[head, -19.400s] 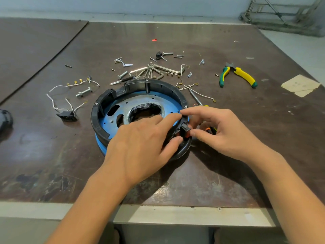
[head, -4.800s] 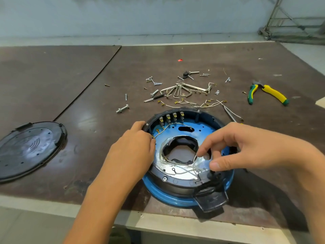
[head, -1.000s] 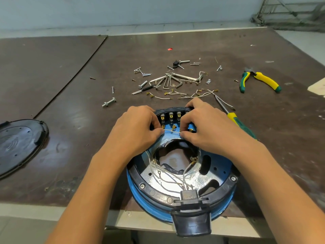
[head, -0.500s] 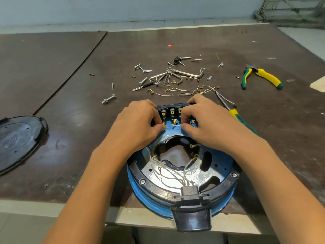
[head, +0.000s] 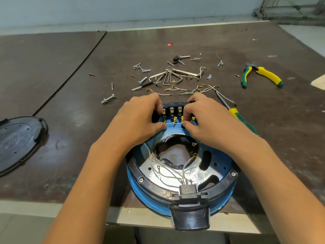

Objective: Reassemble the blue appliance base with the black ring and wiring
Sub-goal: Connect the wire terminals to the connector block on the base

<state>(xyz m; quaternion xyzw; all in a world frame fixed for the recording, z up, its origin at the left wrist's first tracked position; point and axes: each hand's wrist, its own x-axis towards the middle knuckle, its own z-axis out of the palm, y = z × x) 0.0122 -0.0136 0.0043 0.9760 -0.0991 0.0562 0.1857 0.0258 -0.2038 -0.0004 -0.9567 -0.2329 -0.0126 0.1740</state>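
Now: blue base (head: 146, 203) at near worktop (head: 79, 155) edge, black ring (head: 146, 184) seated inside rim. Left hand (head: 139, 122) and right hand (head: 207, 124) pinch white wire (head: 173, 123) between curled fingers (head: 161, 126), taut, just below terminal row (head: 171, 110) at far rim.

Nothing legible shows anywhere. The black cover (head: 19, 143) at the frame's left edge bears raised marks, and the black ring (head: 140, 180), low in the frame, a small stamp — both too blurred to read.
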